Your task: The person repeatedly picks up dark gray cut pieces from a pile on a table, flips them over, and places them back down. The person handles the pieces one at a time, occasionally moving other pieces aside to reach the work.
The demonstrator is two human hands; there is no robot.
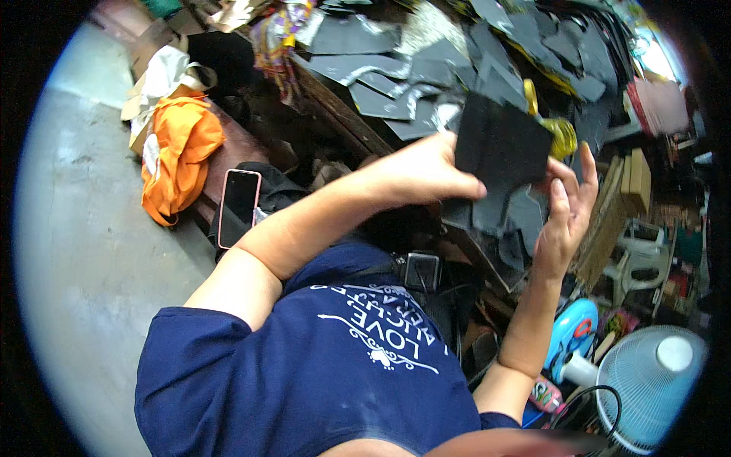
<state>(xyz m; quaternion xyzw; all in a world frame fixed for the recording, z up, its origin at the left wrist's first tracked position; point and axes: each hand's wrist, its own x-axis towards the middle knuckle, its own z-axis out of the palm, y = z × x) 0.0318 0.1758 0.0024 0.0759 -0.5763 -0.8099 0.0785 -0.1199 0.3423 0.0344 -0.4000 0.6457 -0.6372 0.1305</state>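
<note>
My left hand (432, 174) is closed on a flat black cut-out piece (504, 145), its thumb lying along the near face. The piece is held up over the worktable and has a curved notch low on its right side. At the piece's right edge is my right hand (567, 209), with its fingers apart and the index finger pointing up. Some of those fingertips are close to the edge or touching it; I cannot tell which. Many dark grey cut-out sheets (354, 38) lie scattered over the table behind. A yellow translucent object (562, 137) shows just past the black piece.
On the left, a pink-edged phone (240, 199) rests on dark cloth beside an orange bag (181, 145). A wooden edge (335, 107) borders the worktable. To the lower right stand a fan (651, 385), a blue round object (571, 331) and a white plastic chair (638, 263).
</note>
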